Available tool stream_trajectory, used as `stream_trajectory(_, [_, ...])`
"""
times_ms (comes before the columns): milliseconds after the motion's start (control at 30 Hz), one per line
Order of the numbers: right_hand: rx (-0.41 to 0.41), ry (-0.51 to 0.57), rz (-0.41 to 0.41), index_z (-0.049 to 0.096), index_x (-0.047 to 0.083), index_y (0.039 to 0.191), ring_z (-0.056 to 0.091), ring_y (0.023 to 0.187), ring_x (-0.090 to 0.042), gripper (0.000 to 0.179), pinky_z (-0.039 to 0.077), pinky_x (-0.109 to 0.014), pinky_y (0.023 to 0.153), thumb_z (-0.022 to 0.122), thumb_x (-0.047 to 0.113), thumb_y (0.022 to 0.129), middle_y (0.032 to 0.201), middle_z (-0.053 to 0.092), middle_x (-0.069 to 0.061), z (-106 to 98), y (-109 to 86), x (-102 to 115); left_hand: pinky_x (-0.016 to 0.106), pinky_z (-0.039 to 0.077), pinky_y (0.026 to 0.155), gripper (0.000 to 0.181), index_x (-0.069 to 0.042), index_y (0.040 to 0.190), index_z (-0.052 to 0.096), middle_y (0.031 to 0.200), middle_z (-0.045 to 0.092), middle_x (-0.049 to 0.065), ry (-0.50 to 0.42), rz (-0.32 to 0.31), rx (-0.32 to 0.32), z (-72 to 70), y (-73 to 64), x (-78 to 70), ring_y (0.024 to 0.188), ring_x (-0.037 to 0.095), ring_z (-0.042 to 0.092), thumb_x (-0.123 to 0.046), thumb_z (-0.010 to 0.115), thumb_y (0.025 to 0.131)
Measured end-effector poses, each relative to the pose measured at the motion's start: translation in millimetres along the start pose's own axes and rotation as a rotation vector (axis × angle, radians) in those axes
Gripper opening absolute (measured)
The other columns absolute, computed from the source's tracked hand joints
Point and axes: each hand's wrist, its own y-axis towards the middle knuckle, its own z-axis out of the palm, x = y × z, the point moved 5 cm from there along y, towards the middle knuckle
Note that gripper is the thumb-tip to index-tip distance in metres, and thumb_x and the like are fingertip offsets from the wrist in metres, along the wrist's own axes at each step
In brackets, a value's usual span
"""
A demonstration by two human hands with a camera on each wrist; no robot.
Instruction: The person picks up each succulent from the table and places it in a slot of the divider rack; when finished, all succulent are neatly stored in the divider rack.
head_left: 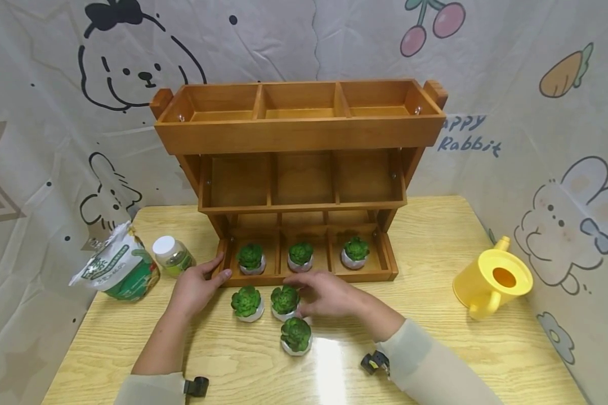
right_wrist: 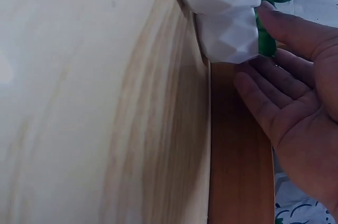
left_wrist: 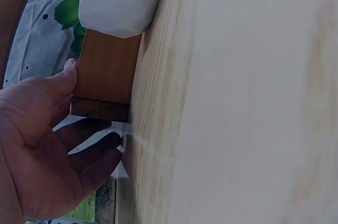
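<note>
Middle succulent pot (head_left: 285,302) stands on tabletop (head_left: 436,337) just before wooden rack (head_left: 304,169), right hand (head_left: 329,293) with relaxed fingers touching its side, apparently to grasp it, left hand (head_left: 197,284) bracing rack's lower-left corner, thumb pressed on wood.

Light wood-grain bench (head_left: 436,349). Directly on it: a three-tier wooden shelf (head_left: 299,169) at centre rear; three potted succulents (head_left: 246,304) (head_left: 285,302) (head_left: 296,336) just in front of it; a green-and-white bag (head_left: 116,269) and a white-capped jar (head_left: 172,256) at left; a yellow watering can (head_left: 491,281) at right.
</note>
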Motion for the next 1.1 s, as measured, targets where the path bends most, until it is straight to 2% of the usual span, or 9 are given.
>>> stream_trajectory(400, [0.025,-0.044,-0.003,0.056,0.012,0.149,0.061,0.125,-0.014,0.072,0.047,-0.031,0.108,0.088,0.02,0.085,0.142,0.064,-0.001,8,7.1,-1,0.064,0.039,0.111,0.064,-0.021,0.155,0.051,0.152,0.052,0.018,-0.004,-0.009,0.0,-0.4,-0.5,-0.1,0.14,0.046,0.046,-0.051,0.066,0.1])
stream_trajectory(600, [0.031,-0.081,0.014,0.055,0.017,0.15,0.061,0.119,-0.01,0.072,0.05,-0.03,0.102,0.087,0.022,0.085,0.141,0.064,0.0,10,9.3,-1,0.065,0.039,0.111,0.064,-0.021,0.155,0.05,0.152,0.051,0.018,-0.002,-0.014,0.005,0.0,0.0,-0.5,0.141,0.047,0.044,-0.052,0.065,0.101])
stream_trajectory(800, [0.058,-0.102,0.029,0.053,0.022,0.152,0.059,0.123,-0.01,0.071,0.048,-0.03,0.105,0.084,0.024,0.088,0.142,0.062,0.002,13,12.2,-2,0.065,0.038,0.111,0.064,-0.021,0.155,0.05,0.152,0.051,0.018,0.003,-0.02,0.006,-0.6,-1.2,-1.4,0.141,0.047,0.044,-0.052,0.064,0.101])
stream_trajectory(1100, [0.049,-0.088,-0.005,0.054,0.021,0.151,0.06,0.123,-0.008,0.067,0.049,-0.028,0.104,0.082,0.023,0.09,0.14,0.063,0.004,17,15.4,-5,0.064,0.039,0.111,0.064,-0.021,0.155,0.05,0.152,0.051,0.018,0.009,-0.016,0.008,-0.7,-1.2,-2.6,0.141,0.047,0.045,-0.051,0.064,0.101])
